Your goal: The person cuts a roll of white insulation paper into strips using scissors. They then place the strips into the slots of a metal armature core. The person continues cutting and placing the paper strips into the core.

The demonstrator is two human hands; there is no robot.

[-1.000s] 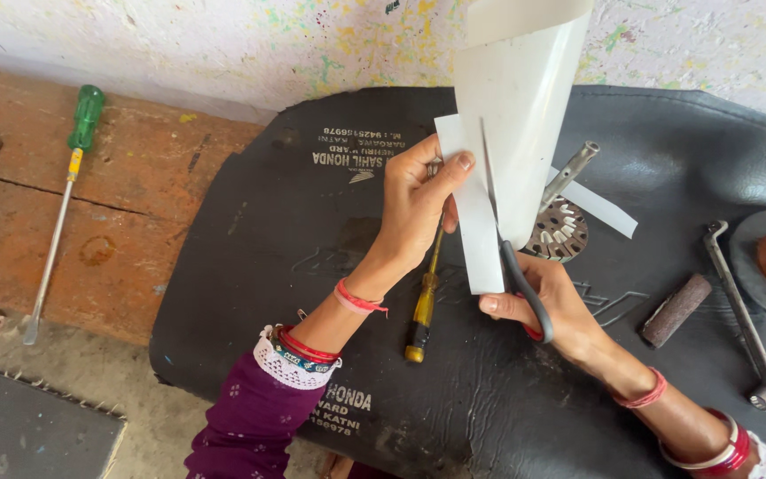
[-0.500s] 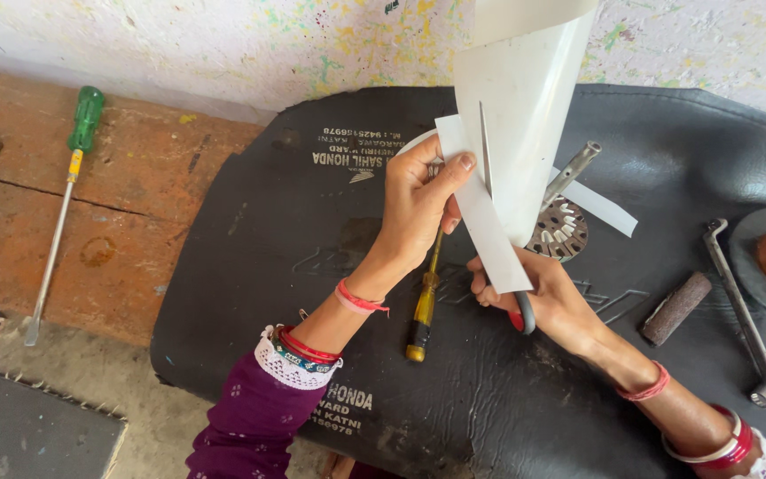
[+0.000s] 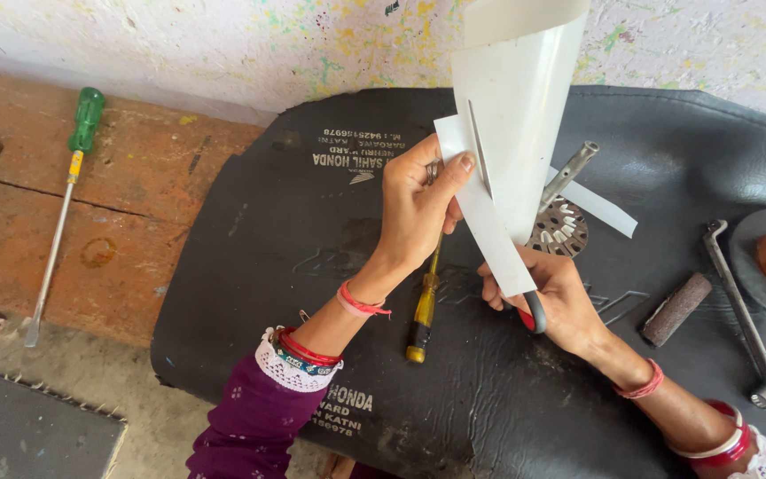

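The left hand (image 3: 418,208) is closed in a pinch on a white sheet (image 3: 516,115) that curls upward out of the top of the view; thumb and forefinger press together on the sheet's lower left edge, where a narrow strip (image 3: 489,222) hangs down, partly cut away along a thin slit. The right hand (image 3: 551,293) sits below the strip, its fingers curled shut through the red-and-black handles of a pair of scissors (image 3: 532,312); the blades are hidden behind the strip, so how far they gape cannot be told.

Both hands hover over a black motorcycle seat (image 3: 330,266) that lies on a reddish stone floor (image 3: 135,204). On the seat, just under the left wrist, lies a yellow-handled screwdriver (image 3: 423,310). Behind the sheet rest a round perforated metal disc (image 3: 560,231), a metal rod (image 3: 569,173) and another loose white strip (image 3: 605,208). To the right lie a dark cylindrical piece (image 3: 676,309) and a bent metal wrench (image 3: 738,310). Well apart on the floor at left lies a long green-handled screwdriver (image 3: 64,195).
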